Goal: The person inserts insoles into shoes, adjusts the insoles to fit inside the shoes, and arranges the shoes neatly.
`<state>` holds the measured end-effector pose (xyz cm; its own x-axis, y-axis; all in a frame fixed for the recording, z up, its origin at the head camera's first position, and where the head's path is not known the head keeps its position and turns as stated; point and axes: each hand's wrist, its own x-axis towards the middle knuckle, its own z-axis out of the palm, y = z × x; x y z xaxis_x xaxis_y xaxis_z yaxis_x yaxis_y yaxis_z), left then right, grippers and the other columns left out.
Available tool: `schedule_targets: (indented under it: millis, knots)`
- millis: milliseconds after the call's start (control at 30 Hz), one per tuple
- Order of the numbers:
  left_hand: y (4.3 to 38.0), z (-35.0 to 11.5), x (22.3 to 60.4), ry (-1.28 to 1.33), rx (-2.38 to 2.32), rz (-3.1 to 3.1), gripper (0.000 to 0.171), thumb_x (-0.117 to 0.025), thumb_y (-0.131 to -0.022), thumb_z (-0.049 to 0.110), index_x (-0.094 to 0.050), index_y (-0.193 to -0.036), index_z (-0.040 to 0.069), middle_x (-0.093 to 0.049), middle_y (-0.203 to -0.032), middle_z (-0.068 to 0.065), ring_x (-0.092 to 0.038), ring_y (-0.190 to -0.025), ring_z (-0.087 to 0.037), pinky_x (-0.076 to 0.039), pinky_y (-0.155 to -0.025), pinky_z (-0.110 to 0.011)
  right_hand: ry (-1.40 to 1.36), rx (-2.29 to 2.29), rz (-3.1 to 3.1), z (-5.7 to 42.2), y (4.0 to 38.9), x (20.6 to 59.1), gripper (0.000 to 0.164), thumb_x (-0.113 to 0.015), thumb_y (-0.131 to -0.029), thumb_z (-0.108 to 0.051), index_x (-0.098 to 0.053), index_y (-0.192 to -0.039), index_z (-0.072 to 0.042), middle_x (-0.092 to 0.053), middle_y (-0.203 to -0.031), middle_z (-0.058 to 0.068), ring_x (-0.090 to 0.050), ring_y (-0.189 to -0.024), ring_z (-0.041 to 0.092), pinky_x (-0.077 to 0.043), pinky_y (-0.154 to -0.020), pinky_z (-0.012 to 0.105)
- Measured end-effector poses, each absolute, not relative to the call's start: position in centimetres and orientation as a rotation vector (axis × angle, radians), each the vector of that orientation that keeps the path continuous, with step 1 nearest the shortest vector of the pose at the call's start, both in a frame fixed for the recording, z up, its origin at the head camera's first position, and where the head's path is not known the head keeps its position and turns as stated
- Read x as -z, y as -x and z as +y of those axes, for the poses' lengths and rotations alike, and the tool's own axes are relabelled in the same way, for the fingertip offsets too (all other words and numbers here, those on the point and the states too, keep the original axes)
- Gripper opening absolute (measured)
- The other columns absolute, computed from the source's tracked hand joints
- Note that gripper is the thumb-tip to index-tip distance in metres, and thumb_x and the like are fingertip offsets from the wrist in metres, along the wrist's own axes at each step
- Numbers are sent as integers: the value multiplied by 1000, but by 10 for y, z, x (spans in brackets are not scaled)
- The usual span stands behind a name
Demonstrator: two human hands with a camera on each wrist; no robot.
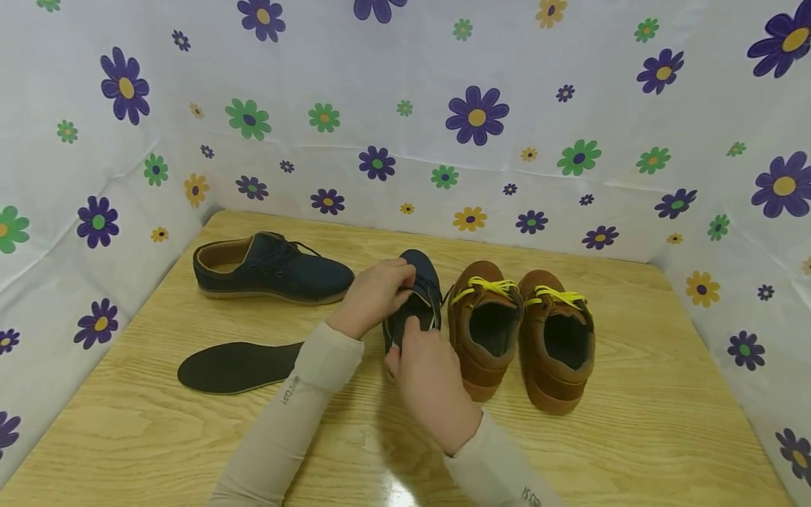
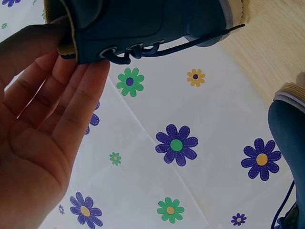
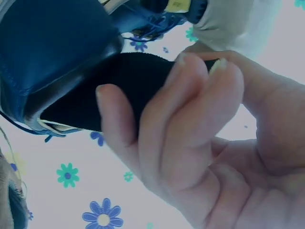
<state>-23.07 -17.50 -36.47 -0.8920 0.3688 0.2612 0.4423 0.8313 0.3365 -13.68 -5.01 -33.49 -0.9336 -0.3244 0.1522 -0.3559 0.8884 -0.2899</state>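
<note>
A navy lace-up shoe (image 1: 415,262) stands in the middle of the table, toe pointing away. My left hand (image 1: 370,299) pinches its upper near the laces, thumb on one side and fingertips on the other in the left wrist view. With my right hand (image 1: 437,373) I hold a black insole (image 3: 138,76) at its rear end, fingers curled over it. Its front part lies inside the shoe opening; how deep it reaches is hidden. A second black insole (image 1: 234,370) lies flat on the table, partly covered by my left sleeve.
Another navy shoe (image 1: 304,271) rests at the back left, toe to the right. Two brown shoes with yellow laces, one nearer (image 1: 484,366) and one farther right (image 1: 557,380), stand beside the navy shoe. A flower-print cloth (image 1: 405,141) borders the wooden table (image 1: 646,394).
</note>
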Motion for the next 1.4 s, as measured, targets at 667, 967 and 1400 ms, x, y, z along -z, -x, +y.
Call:
schedule_targets:
  millis: [667,967,1400]
  knots:
    - [231,-174,365,620,568,-2846,19,-71,-86,6,-55,-78,11,-52,-79,-2,-50,-70,-18,-43,-61,-33,-658,-530,-2871,-47,179,357,21,-67,-89,-12,-55,-73,-6,-47,-54,4,-52,-45,21,-39,-40,27]
    - [229,-176,366,633,576,-2826,18,-70,-87,5,-55,-78,10,-52,-79,-2,-49,-68,-17,-42,-59,-32,-691,-575,-2855,-49,188,365,24,-67,-89,-11,-52,-70,-9,-42,-52,0,-43,-42,15,-29,-39,23]
    - [230,-175,365,614,587,-2849,17,-70,-87,4,-56,-79,10,-53,-81,-3,-53,-71,-18,-45,-60,-33,-653,-633,-2916,-51,196,374,33,-67,-87,-14,-47,-62,-13,-40,-51,-1,-40,-42,15,-24,-38,23]
